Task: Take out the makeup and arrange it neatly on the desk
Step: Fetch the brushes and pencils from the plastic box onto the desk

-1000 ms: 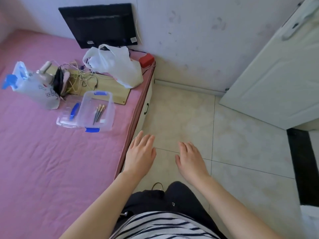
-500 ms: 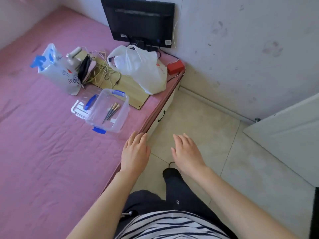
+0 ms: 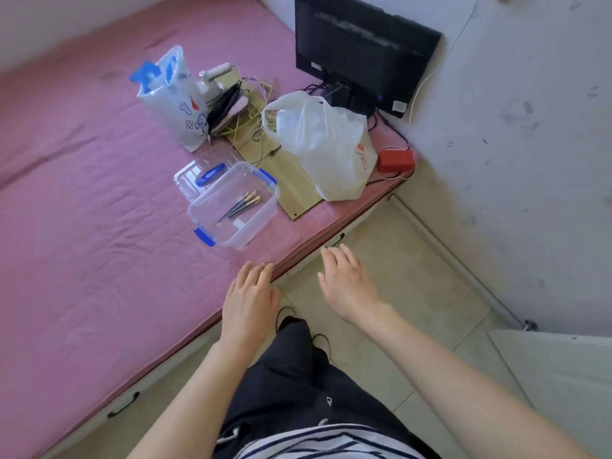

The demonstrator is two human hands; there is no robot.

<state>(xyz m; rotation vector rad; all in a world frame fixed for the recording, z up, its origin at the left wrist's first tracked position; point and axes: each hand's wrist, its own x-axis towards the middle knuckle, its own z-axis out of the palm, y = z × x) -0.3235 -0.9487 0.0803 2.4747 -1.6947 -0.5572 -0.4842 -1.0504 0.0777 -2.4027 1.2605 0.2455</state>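
Note:
A clear plastic box point(image 3: 235, 207) with blue clips sits on the pink-covered surface point(image 3: 82, 226), and several thin makeup brushes point(image 3: 241, 204) lie inside it. Its clear lid point(image 3: 198, 172) lies just behind it. My left hand point(image 3: 249, 301) hovers with straight fingers over the pink surface's near edge, a short way in front of the box. My right hand point(image 3: 347, 283) is stretched out over the tiled floor, fingers straight, holding nothing.
Behind the box lie a wooden board point(image 3: 291, 180), a white plastic bag point(image 3: 326, 150), a printed bag with a blue handle point(image 3: 172, 94), tangled cords, a red box point(image 3: 395, 160) and a black monitor point(image 3: 361, 51). A white door point(image 3: 563, 376) stands at the right.
The view has swung left and closer to the pink surface. Both hands have moved forward toward the clear box, still holding nothing.

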